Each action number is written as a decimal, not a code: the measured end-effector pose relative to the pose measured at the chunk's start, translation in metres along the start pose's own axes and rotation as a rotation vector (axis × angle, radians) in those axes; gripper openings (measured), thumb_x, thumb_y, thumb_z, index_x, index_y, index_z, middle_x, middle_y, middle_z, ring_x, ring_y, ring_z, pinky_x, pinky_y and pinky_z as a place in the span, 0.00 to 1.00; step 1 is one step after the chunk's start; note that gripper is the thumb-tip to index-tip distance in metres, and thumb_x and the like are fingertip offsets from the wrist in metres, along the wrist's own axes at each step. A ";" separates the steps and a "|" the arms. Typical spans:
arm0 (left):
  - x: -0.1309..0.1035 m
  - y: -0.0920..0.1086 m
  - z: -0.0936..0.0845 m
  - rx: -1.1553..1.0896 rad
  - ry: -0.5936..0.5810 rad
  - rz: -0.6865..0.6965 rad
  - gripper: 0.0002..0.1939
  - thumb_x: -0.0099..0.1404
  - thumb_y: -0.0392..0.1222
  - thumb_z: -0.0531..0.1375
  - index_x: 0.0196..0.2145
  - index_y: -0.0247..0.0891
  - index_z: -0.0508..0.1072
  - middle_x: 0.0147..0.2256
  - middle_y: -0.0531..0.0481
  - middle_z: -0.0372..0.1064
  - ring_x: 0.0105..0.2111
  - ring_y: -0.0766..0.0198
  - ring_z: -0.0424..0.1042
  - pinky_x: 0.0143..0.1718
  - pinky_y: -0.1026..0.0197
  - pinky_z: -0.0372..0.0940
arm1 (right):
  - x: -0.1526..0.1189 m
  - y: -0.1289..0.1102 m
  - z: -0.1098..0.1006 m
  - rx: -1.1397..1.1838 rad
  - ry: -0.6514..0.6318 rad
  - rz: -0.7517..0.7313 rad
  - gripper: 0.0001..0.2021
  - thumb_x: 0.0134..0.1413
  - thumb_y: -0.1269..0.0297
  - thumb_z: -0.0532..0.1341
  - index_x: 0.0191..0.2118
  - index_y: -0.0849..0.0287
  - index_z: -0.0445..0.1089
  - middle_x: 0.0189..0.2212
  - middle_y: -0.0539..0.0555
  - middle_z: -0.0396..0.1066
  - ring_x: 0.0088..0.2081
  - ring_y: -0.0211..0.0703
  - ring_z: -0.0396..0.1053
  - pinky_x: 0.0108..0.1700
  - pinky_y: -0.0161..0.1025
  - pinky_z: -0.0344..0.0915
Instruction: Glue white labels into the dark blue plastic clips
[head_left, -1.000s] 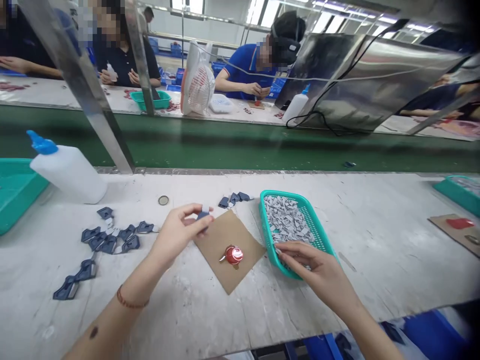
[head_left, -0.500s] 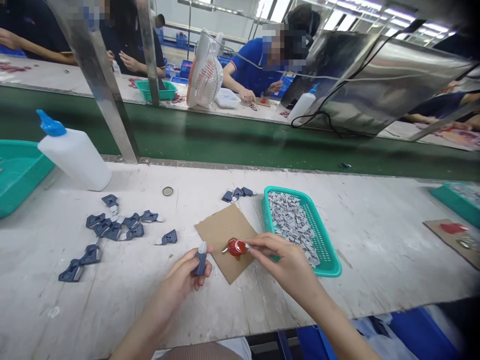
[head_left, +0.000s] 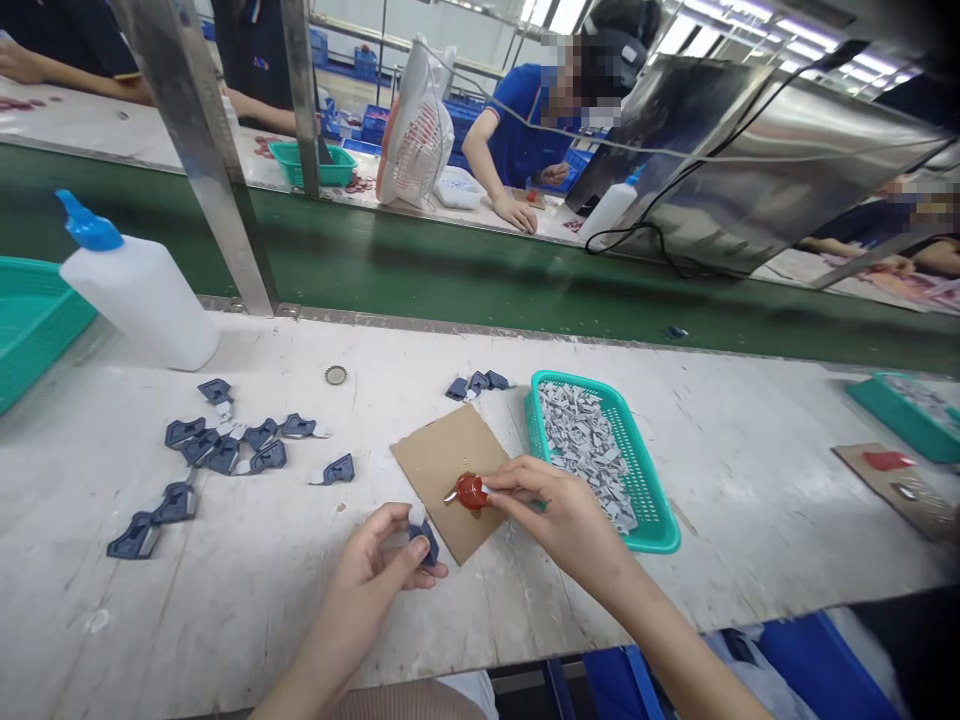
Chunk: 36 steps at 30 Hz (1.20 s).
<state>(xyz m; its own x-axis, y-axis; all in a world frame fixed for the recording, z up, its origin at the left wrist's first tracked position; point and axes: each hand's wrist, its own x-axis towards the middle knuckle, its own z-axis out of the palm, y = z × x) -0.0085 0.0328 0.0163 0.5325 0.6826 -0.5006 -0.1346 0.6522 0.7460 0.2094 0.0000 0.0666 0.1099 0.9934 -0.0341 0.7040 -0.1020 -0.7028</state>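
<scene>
My left hand point(head_left: 375, 565) is closed around a dark blue plastic part point(head_left: 428, 545) with a pale grey tip, at the near-left edge of a cardboard square point(head_left: 427, 452). Over the cardboard, my right hand point(head_left: 562, 508) pinches a small grey plastic piece point(head_left: 486, 492), mostly hidden by the fingertips. Its end meets a glossy red blob point(head_left: 470, 490) on the cardboard. A green basket point(head_left: 651, 470) full of similar small grey pieces stands just beyond my right hand. Several dark blue parts point(head_left: 223, 456) with grey pieces lie to the left.
A white squeeze bottle point(head_left: 146, 300) with a blue nozzle stands back left, beside a green tray point(head_left: 45, 335). A bottle cap point(head_left: 335, 375) lies mid-table. Across the green strip point(head_left: 420, 270), a co-worker in a blue shirt point(head_left: 517, 115) works. Metal posts point(head_left: 202, 150) rise at the table's back edge.
My left hand has shifted slightly right and turned, so the dark blue part now tilts, with the thumb across it. My right hand stays at the red blob. The co-worker's hand has moved nearer.
</scene>
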 end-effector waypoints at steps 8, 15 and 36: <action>0.001 -0.001 0.010 -0.071 -0.026 0.087 0.13 0.55 0.45 0.71 0.35 0.38 0.75 0.40 0.48 0.76 0.33 0.66 0.74 0.31 0.67 0.67 | -0.005 -0.007 -0.010 0.392 0.051 0.203 0.09 0.51 0.57 0.69 0.34 0.57 0.80 0.36 0.57 0.77 0.39 0.48 0.76 0.40 0.41 0.76; -0.001 0.005 0.030 -0.118 -0.085 0.154 0.08 0.56 0.39 0.70 0.34 0.39 0.77 0.35 0.52 0.78 0.31 0.70 0.74 0.36 0.68 0.67 | -0.020 -0.029 -0.010 0.588 -0.003 0.143 0.05 0.51 0.64 0.70 0.36 0.53 0.80 0.36 0.54 0.77 0.39 0.45 0.76 0.40 0.39 0.75; -0.016 0.007 0.037 -0.029 -0.043 0.310 0.06 0.55 0.37 0.70 0.31 0.43 0.80 0.34 0.50 0.79 0.38 0.59 0.77 0.38 0.62 0.72 | -0.027 -0.044 -0.004 0.747 -0.158 0.263 0.08 0.42 0.62 0.74 0.26 0.56 0.77 0.33 0.51 0.70 0.35 0.40 0.71 0.39 0.37 0.71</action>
<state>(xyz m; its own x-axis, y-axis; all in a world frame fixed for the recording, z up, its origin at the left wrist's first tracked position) 0.0123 0.0142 0.0460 0.4970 0.8362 -0.2320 -0.3191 0.4247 0.8472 0.1783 -0.0227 0.1016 0.0665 0.9434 -0.3251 0.0081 -0.3263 -0.9452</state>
